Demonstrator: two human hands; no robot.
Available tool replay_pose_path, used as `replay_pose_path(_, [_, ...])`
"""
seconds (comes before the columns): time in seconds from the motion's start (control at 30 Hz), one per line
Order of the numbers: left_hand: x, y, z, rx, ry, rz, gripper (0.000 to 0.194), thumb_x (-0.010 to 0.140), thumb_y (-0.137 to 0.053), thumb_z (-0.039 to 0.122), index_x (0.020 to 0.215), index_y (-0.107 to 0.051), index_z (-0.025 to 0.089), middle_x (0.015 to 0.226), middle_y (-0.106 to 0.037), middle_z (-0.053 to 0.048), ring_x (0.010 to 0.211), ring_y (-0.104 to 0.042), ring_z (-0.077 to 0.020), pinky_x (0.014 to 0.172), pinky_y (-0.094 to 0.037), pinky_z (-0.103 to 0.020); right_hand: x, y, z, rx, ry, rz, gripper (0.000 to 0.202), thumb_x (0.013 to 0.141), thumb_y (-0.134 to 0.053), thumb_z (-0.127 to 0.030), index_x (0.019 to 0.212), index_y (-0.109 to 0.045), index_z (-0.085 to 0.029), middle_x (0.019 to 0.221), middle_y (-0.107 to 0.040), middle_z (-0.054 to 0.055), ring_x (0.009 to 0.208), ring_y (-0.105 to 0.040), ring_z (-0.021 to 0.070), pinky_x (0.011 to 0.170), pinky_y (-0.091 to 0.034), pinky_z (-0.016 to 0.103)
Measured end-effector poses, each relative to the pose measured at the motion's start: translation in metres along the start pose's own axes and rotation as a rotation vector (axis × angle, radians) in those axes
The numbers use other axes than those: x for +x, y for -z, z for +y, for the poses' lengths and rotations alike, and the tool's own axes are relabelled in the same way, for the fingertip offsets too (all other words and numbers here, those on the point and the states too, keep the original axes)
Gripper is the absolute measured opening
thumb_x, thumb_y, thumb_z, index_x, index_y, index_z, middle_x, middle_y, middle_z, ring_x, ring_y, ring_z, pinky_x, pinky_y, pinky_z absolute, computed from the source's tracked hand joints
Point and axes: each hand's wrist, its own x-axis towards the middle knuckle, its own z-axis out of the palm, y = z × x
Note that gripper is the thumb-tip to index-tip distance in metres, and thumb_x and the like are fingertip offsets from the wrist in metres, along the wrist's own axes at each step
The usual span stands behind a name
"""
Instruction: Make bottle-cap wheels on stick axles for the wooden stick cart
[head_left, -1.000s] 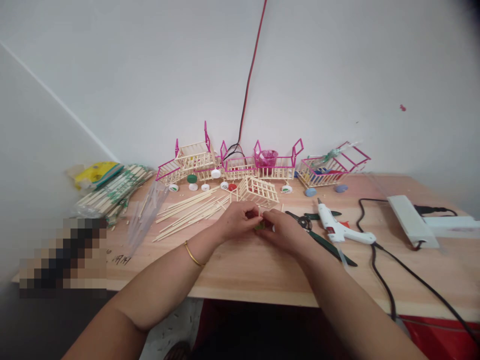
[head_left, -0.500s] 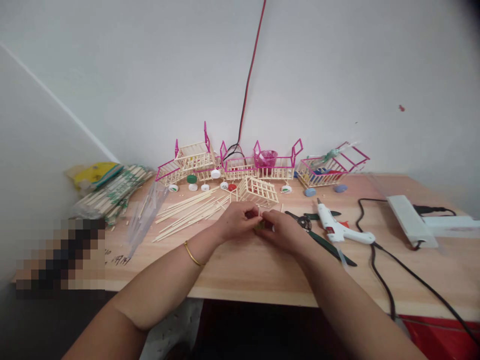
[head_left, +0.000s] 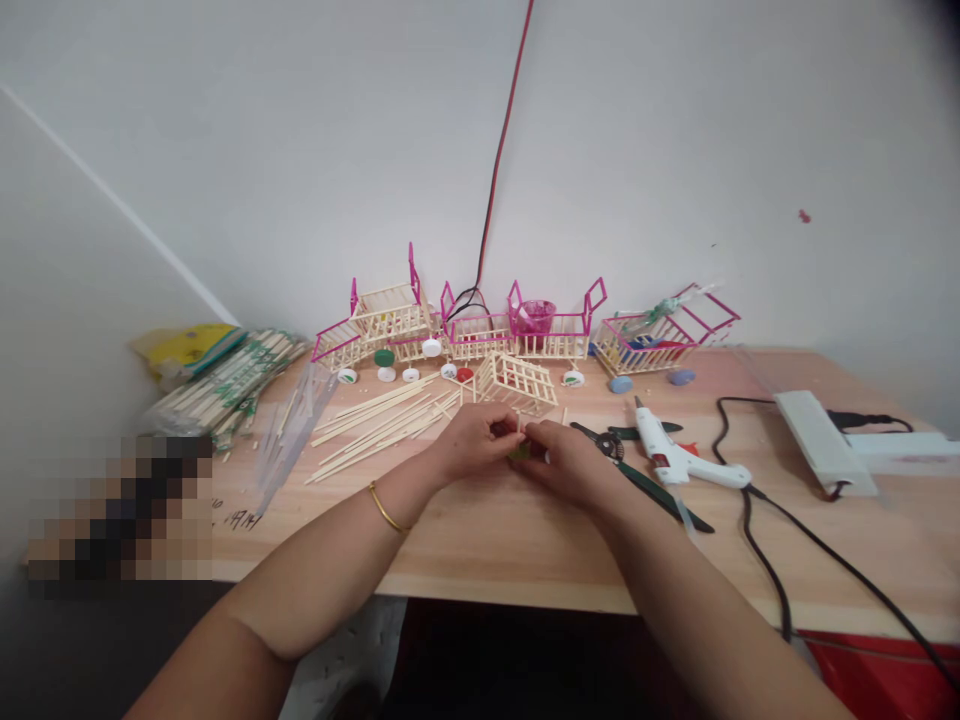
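My left hand (head_left: 480, 440) and my right hand (head_left: 562, 455) meet over the middle of the table, fingertips pinched close together. Between them shows a small yellow-green piece (head_left: 519, 452), mostly covered by the fingers, so its kind cannot be made out. Just behind my hands lies a small frame of wooden sticks (head_left: 517, 382), shaped like an open basket. Loose wooden sticks (head_left: 382, 430) are spread to the left of my left hand. Garden pruners (head_left: 611, 447) with dark green handles and a white glue gun (head_left: 664, 450) rest to the right of my right hand.
Along the wall stand several stick-built carts (head_left: 555, 340) with magenta trim and bottle-cap wheels. Packs of sticks (head_left: 232, 385) and a clear plastic bag (head_left: 292, 430) lie at left. A white power strip (head_left: 825, 440) and a black cable (head_left: 840, 570) occupy the right side.
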Motion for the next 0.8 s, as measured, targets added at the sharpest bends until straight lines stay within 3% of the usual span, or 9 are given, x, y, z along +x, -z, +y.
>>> replay_pose_path(0.8, [0.0001,-0.0002,0.0014,-0.037,0.005,0.007,0.011,0.075,-0.06,0.021,0.067,-0.059,0.015,0.061,-0.057,0.003,0.057,-0.05,-0.0085,0.056,-0.037,-0.02,-0.0002,0.0004,-0.0006,-0.002,-0.001,-0.005,0.01,0.079,-0.059,-0.027,0.073,-0.056,-0.019,0.071,-0.06,0.002,0.066,-0.054,0.0157,0.059,-0.035,0.024])
